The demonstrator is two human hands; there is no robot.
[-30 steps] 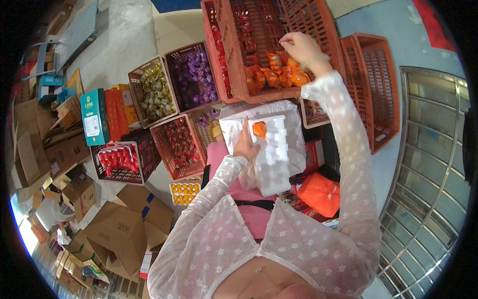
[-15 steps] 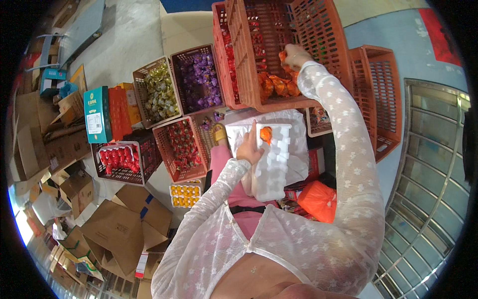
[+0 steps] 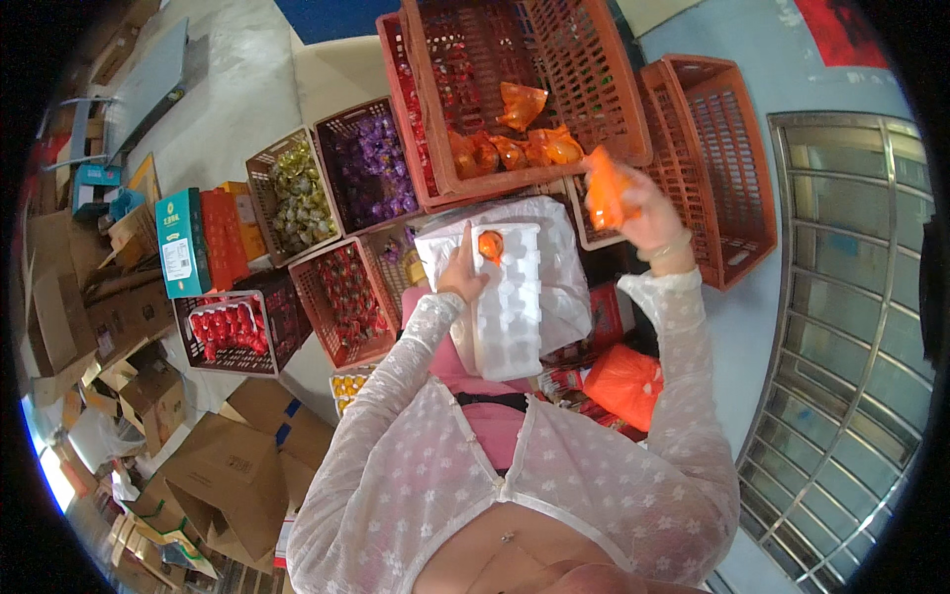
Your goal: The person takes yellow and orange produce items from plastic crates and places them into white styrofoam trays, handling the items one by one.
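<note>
On my lap is a white molded tray point(image 3: 509, 312) with rows of hollows, lying over white plastic sheeting point(image 3: 566, 277). My left hand point(image 3: 461, 277) grips the tray's left edge, index finger stretched along it and thumb on top. One orange-wrapped piece point(image 3: 490, 247) sits in a hollow at the tray's far end. To the right of the tray, raised in the air, my right hand point(image 3: 655, 213) is closed on an orange-wrapped piece point(image 3: 607, 190); whether it holds more than one cannot be made out. Several similar orange pieces point(image 3: 510, 152) lie in the large red-brown crate point(image 3: 544, 178) ahead.
Crates of purple point(image 3: 381, 163), gold-green point(image 3: 305, 203) and red point(image 3: 346, 287) wrapped pieces stand at the left. Nested red-brown crates point(image 3: 732, 178) stand at the right beside a barred window point(image 3: 841, 327). An orange bag point(image 3: 625, 384) lies near my right elbow. Cardboard boxes point(image 3: 228, 465) fill the lower left.
My right hand has come out of the large crate, moving right and toward me with an orange-wrapped piece. My left hand stays on the tray. The whole view has shifted slightly.
</note>
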